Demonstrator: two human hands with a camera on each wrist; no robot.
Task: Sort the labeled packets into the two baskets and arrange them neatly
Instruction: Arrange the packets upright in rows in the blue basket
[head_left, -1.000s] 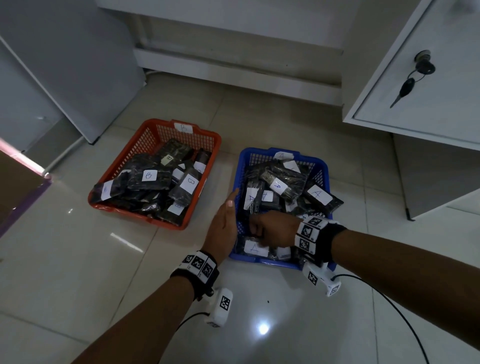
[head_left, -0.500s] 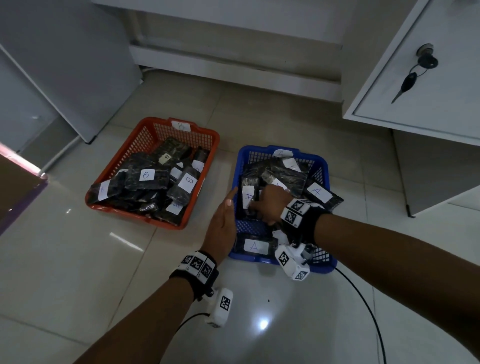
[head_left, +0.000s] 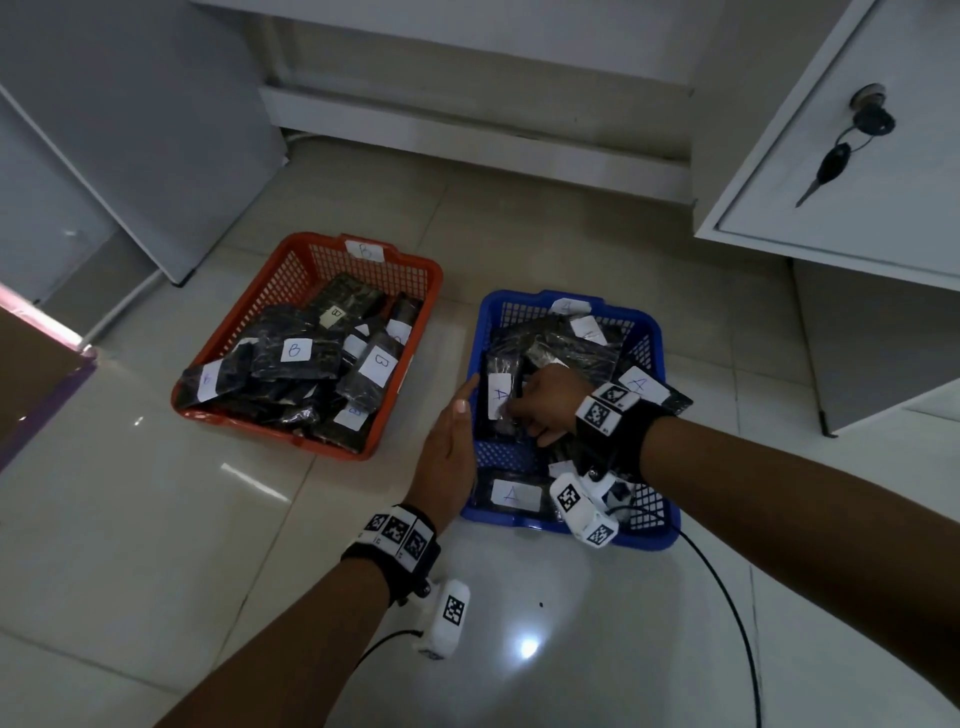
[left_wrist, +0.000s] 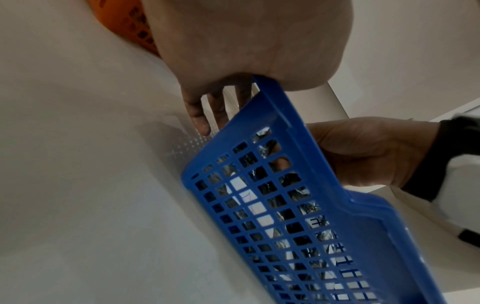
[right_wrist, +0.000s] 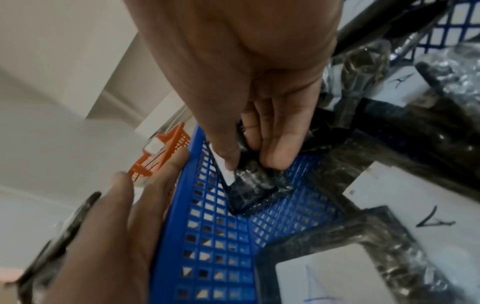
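— Head view first: what is the right hand (head_left: 545, 402) doing?

— It reaches down into the blue basket (head_left: 649, 332) with thumb and fingers pinched on a dark packet (head_left: 501, 397) that carries a white label marked A. The packet stands against the basket wall nearest the left hand (head_left: 447, 457).

— Does the right wrist camera agree?

— Yes. There the thumb (right_wrist: 226, 144) presses on the white label and the fingers (right_wrist: 279, 148) close on the other face, so the packet (right_wrist: 255, 189) is held between them, its lower end down on the mesh floor of the basket (right_wrist: 207, 236).

— And the left hand?

— Flat, fingers straight and together, laid along the outside of the blue basket's side wall. From the left wrist camera the fingers (left_wrist: 200, 115) point down beside the basket (left_wrist: 298, 216) (the palm seems to touch the rim, though I cannot tell how firmly). It holds nothing.

— Where are the other packets?

— More A packets (head_left: 514, 493) lie around the right hand: one flat just under its wrist, others piled beyond its fingers and to its outer side. Past the left hand, on its far side, sits the red basket (head_left: 415, 332), filled with dark B packets (head_left: 296, 351), and it has a B tag on its far rim.

— What are the baskets on?

— A pale tiled floor (head_left: 156, 545); both sit near each other, apart, not touching.
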